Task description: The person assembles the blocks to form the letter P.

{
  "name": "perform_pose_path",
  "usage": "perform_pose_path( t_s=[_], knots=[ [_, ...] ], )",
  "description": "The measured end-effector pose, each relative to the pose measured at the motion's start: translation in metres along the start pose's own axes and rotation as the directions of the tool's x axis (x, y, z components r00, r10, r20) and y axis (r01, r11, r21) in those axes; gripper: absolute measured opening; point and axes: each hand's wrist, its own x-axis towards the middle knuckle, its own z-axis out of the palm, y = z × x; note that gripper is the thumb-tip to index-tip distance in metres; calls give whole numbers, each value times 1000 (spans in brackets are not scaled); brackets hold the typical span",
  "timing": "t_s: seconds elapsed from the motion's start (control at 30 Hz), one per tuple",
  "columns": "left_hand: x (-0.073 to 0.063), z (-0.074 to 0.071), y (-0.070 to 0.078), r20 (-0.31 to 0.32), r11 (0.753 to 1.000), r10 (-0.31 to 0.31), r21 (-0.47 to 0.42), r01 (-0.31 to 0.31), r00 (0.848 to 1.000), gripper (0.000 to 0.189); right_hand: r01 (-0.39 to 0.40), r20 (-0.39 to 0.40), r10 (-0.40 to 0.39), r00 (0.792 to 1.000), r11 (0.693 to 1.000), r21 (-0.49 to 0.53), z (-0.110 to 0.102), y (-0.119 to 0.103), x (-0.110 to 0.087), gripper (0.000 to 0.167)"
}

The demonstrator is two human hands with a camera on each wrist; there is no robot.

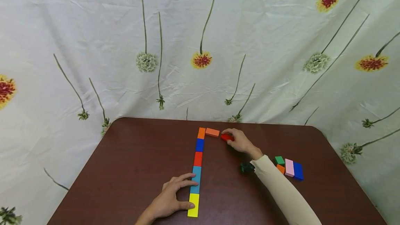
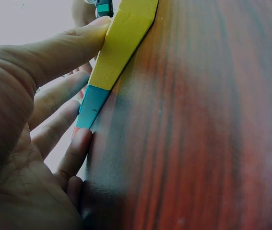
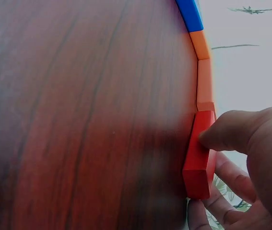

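Note:
A column of flat coloured blocks runs away from me down the table: yellow, light blue, red, dark blue and orange. At its far end a salmon-orange block points right, making a corner. My left hand lies along the column's left side, thumb on the yellow block and extended fingers on the light blue one. My right hand pinches a red block between thumb and fingers. In the right wrist view that block stands at or very near the salmon-orange block's end.
Right of my right forearm lies a group of blocks: green, orange, pink and dark blue. A dark device sits at the right wrist. A flowered white cloth hangs behind the brown table.

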Motion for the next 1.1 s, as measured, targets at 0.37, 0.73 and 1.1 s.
perform_pose_path(
  t_s=[0.37,0.73,1.1],
  knots=[
    [0,-1,0,6,1000,-6,-4,6,1000,52,-45,-55,47,997,998,41,10,0,11,37],
    [2,-1,0,11,1000,-3,-5,3,1000,52,-149,-159,146,976,989,-4,24,-9,24,35],
    [2,0,0,12,1000,-14,18,14,1000,51,-171,-182,163,970,985,-31,29,-10,26,33]
  ],
)
